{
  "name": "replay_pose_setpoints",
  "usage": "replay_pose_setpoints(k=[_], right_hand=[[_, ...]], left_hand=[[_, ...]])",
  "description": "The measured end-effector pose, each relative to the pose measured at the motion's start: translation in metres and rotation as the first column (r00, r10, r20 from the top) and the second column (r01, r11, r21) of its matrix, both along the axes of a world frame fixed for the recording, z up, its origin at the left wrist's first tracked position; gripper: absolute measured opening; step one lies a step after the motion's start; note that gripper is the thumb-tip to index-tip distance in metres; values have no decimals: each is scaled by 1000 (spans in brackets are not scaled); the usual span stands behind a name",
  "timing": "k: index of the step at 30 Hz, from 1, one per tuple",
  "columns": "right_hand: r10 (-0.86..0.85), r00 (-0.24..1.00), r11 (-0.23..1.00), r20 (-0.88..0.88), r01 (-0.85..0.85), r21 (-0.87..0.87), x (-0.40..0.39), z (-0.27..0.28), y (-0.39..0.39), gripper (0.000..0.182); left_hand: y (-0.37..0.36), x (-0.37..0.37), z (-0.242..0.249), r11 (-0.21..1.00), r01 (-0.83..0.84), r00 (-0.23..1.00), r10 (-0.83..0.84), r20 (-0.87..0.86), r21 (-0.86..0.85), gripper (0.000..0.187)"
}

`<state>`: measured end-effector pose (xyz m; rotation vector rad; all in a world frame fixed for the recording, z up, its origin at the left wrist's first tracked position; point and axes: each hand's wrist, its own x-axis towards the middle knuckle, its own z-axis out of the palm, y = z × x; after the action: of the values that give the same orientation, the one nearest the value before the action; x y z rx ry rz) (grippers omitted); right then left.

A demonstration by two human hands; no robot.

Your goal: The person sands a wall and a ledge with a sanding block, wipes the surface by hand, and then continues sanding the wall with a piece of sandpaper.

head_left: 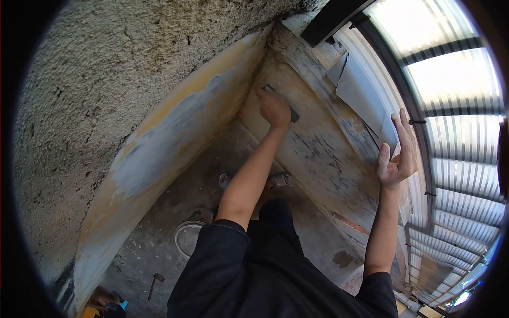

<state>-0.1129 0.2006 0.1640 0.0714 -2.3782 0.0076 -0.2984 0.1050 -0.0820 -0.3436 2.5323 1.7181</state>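
My left hand (273,110) is wrapped round a dark flat tool (294,114), which lies against the stained, pale wall (302,132) near the corner. Most of the tool is hidden under the fingers. On the right, my right hand (397,153) is raised with its fingers stretched out, beside a loose grey sheet (363,100) at the upper part of the wall. Whitish dust marks its thumb. Nothing shows in that palm.
A bucket (189,238) stands on the concrete floor (154,228) by my legs, with a hammer (155,285) lying farther left. A rough wall (95,79) rises on the left. A dark beam (336,21) and corrugated sheets (456,138) are at the right.
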Motion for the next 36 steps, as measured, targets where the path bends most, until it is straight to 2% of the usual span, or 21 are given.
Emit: replay_pose_setpoints(k=[3, 6, 7, 9, 13, 15, 17, 18, 19, 20, 21, 23, 24, 25, 26, 28, 30, 33, 34, 35, 36], right_hand=[[-11, 1000, 1000, 18, 11, 14, 0, 1, -1, 44], [13, 1000, 1000, 3, -13, -5, 2, -3, 5, 44], [14, 1000, 1000, 9, -14, -1, 0, -2, 5, 44], [-10, 1000, 1000, -8, 10, -3, -1, 0, 1, 44], [-5, 999, 1000, -33, 6, 15, 0, 1, 4, 45], [0, 998, 999, -55, 3, 43, 0, 5, -1, 45], [-13, 995, 981, -95, 31, 191, 6, 8, -8, 49], [17, 991, 981, -136, 9, 193, 16, 0, -16, 49], [56, 983, 980, -177, -21, 197, 28, -15, -26, 49], [83, 988, 994, -134, -72, 87, 40, -28, -46, 47], [115, 989, 993, -95, -118, -28, 51, -44, -71, 45], [97, 992, 929, 86, -59, -365, 56, -84, -117, 51], [66, 973, 841, 221, 65, -537, 52, -98, -142, 61], [65, 933, 717, 354, 203, -667, 46, -110, -160, 71], [63, 935, 719, 348, 199, -666, 42, -122, -172, 71], [197, 927, 176, 320, 287, -941, 37, -141, -187, 87], [218, 925, 158, 312, 281, -946, 26, -146, -190, 93], [205, 947, 217, 248, 204, -955, 13, -146, -194, 78], [209, 947, 276, 244, 182, -944, 10, -151, -192, 66], [213, 946, 334, 243, 163, -928, 9, -155, -192, 55], [206, 949, 335, 238, 160, -929, 6, -153, -192, 55]], left_hand=[[3, 34, 12, 996, 86, 996, -85, -25, 27, 19], [7, 37, 10, 998, 4, 991, 5, -134, 67, 19], [6, 25, 2, 997, 3, 992, 6, -129, 71, 19], [-2, -10, -18, 998, -5, 997, 9, 76, -55, 21], [-3, -9, -33, 999, -10, 998, 12, 69, -37, 27], [-13, 28, -35, 996, 31, 955, -3, -297, 89, 37], [-24, 49, -56, 876, 206, 976, -216, -26, 436, 42], [-36, 56, -50, 872, 221, 973, -228, -39, 437, 42], [-52, 60, -37, 687, 135, 942, -312, 122, 714, 41], [-68, 64, -24, 448, -31, 866, -435, 248, 893, 41], [-85, 67, -8, 450, -26, 866, -436, 245, 893, 41], [-114, 62, 25, 236, -266, 718, -598, 356, 935, 41], [-126, 60, 32, 238, -257, 720, -599, 350, 937, 41], [-134, 57, 38, 139, -189, 751, -617, 234, 972, 44], [-142, 55, 41, 39, -120, 773, -624, 118, 992, 47], [-155, 53, 41, 56, -68, 773, -628, 88, 996, 51], [-167, 52, 42, 46, -4, 782, -623, 32, 999, 55], [-180, 59, 47, 50, -20, 780, -624, 47, 999, 53], [-182, 60, 51, 46, -9, 776, -630, 36, 999, 53], [-183, 64, 55, 131, -41, 792, -600, 112, 991, 51], [-186, 67, 58, 215, -77, 804, -564, 188, 974, 50]])
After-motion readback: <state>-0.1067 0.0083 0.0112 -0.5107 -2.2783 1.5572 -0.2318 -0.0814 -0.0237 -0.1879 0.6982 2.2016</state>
